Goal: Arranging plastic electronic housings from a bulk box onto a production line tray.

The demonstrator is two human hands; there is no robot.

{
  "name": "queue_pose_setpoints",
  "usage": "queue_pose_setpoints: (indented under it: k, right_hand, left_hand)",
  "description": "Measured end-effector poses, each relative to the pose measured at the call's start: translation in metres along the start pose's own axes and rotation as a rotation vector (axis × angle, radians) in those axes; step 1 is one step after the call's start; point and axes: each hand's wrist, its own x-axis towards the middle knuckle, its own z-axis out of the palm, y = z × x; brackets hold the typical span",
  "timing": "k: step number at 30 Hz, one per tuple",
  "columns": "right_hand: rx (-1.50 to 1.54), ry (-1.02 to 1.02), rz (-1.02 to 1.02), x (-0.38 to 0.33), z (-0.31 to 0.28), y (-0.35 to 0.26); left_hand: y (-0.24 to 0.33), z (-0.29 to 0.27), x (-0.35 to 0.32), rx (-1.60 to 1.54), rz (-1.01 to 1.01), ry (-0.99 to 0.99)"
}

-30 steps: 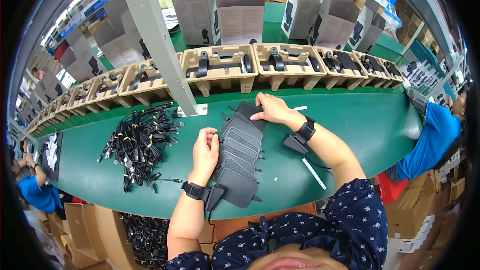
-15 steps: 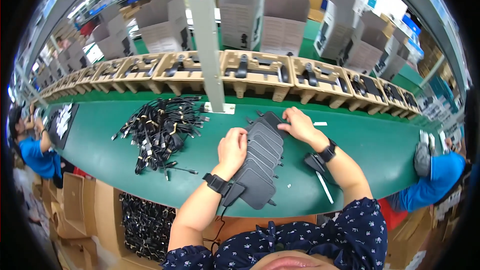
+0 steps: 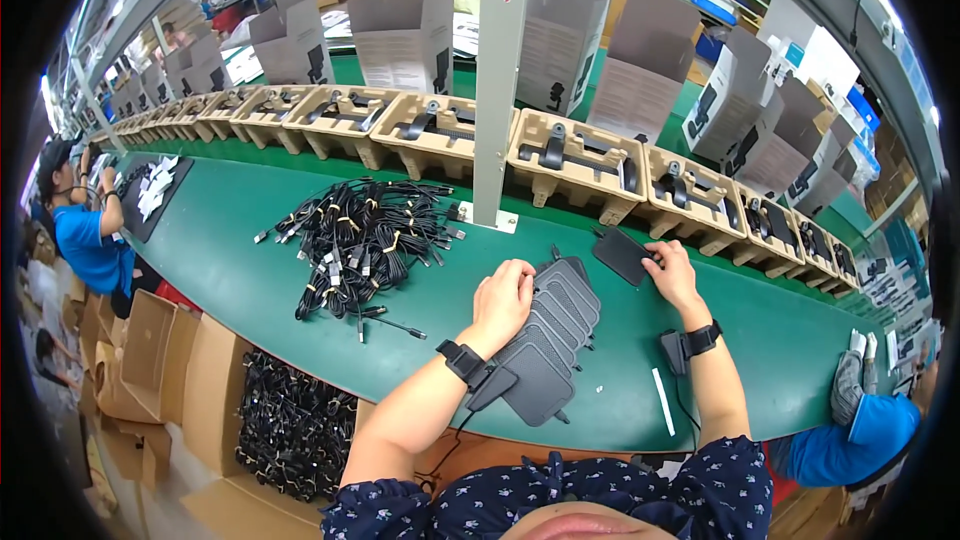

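Now the left hand [image 3: 503, 298] lies flat and open on the overlapping row of dark grey pads [image 3: 548, 335] on the green desk [image 3: 220, 240], while the right hand [image 3: 672, 275] pinches one single pad [image 3: 622, 254] just beyond the row, near the cardboard trays [image 3: 575, 155]; bundled black cables [image 3: 365, 240] heap to the left

Long green workbench [image 3: 250, 240] in a bright factory hall.

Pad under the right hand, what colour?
Dark grey, plain: the pad under the right hand, head view.
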Motion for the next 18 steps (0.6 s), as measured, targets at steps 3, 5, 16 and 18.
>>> queue_pose_setpoints:
  k: [3, 5, 16, 18]
  right_hand:
    - [-0.103, 0.054, -0.078, -0.006, 0.003, 0.000]
    - [-0.168, 0.104, -0.130, -0.005, 0.010, -0.007]
    - [0.218, -0.202, 0.298, 0.025, 0.005, -0.004]
    - [0.456, -0.063, 0.192, 0.012, 0.000, -0.009]
  left_hand:
    - [-0.003, -0.002, -0.001, 0.005, 0.003, -0.001]
    - [-0.007, -0.005, -0.002, 0.007, -0.010, -0.008]
    - [-0.026, -0.005, 0.002, -0.013, 0.049, 0.025]
    - [-0.020, -0.005, 0.003, -0.036, 0.000, 0.003]
